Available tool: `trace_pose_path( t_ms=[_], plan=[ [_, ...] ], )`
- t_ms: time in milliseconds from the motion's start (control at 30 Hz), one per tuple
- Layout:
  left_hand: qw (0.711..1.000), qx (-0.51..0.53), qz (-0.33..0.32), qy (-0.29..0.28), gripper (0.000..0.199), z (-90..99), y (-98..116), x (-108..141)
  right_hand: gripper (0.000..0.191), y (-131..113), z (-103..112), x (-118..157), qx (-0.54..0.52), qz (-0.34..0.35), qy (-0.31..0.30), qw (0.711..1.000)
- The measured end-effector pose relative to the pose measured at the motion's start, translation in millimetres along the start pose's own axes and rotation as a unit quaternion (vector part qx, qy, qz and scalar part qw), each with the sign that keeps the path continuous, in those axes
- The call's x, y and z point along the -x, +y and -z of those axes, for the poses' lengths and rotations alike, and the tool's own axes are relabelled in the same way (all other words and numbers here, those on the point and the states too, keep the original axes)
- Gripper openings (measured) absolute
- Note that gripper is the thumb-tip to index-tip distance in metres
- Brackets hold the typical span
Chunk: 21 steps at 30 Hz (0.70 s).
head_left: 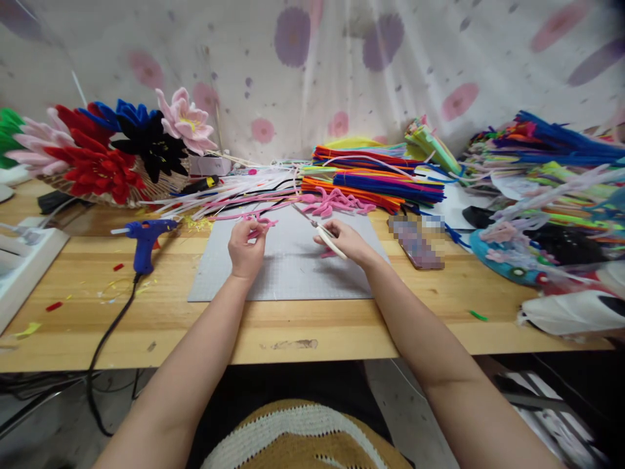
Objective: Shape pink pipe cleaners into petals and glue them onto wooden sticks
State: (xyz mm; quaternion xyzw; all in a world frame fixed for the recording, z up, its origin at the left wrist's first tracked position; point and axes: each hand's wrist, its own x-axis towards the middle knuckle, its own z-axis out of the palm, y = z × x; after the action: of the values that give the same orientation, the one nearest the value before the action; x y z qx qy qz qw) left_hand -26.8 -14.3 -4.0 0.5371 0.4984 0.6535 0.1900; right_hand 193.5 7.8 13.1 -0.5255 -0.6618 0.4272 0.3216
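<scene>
My left hand (247, 247) is pinched around a small looped piece of pink pipe cleaner (263, 223) above the left part of the grey cutting mat (293, 283). On the right of the mat, my right hand (346, 241) grips white-handled scissors or pliers (328, 240), their metal tip pointing up and left, away from the pink piece. Another bit of pink (333, 252) shows just under my right hand. Several bent pink pieces (332, 203) lie in a pile at the mat's back edge.
A blue glue gun (145, 242) stands left of the mat, its black cord hanging over the table edge. Fuzzy flowers (102, 172) fill the back left. Pipe cleaner bundles (375, 182) lie behind the mat. A phone (415, 244) is to the right, beside more craft supplies (508, 254).
</scene>
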Motion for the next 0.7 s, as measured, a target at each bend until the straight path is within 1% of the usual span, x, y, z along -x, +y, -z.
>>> trace_pose_path(
  t_ms=[67, 167, 233, 333, 433, 500, 633, 700],
  plan=[
    [1.000, -0.003, -0.010, -0.028, 0.005, 3.2, 0, -2, 0.041, 1, 4, 0, 0.020, 0.003, -0.050, 0.999],
    [0.994, 0.015, 0.000, -0.106, 0.002, 8.2, 2, -7, 0.040, 1, 22, -2, 0.050, 0.014, -0.127, 0.991],
    [0.988, 0.030, 0.011, -0.153, 0.002, 10.6, 4, -9, 0.038, -2, 35, -4, 0.067, 0.012, -0.188, 0.980],
    [0.980, 0.048, 0.028, -0.192, 0.004, 11.8, 8, -10, 0.037, -7, 48, -11, 0.078, -0.012, -0.281, 0.956],
    [0.974, 0.053, 0.038, -0.217, 0.006, 11.5, 10, -10, 0.035, -11, 53, -20, 0.073, -0.040, -0.354, 0.932],
    [0.971, 0.055, 0.041, -0.229, 0.007, 11.5, 11, -11, 0.034, -12, 54, -24, 0.066, -0.054, -0.379, 0.922],
    [0.969, 0.061, 0.060, -0.233, 0.008, 12.2, 12, -12, 0.035, -12, 54, -32, 0.065, -0.064, -0.396, 0.914],
    [0.969, 0.056, 0.056, -0.235, 0.008, 12.5, 12, -12, 0.036, -11, 54, -36, 0.066, -0.064, -0.403, 0.911]
  ],
)
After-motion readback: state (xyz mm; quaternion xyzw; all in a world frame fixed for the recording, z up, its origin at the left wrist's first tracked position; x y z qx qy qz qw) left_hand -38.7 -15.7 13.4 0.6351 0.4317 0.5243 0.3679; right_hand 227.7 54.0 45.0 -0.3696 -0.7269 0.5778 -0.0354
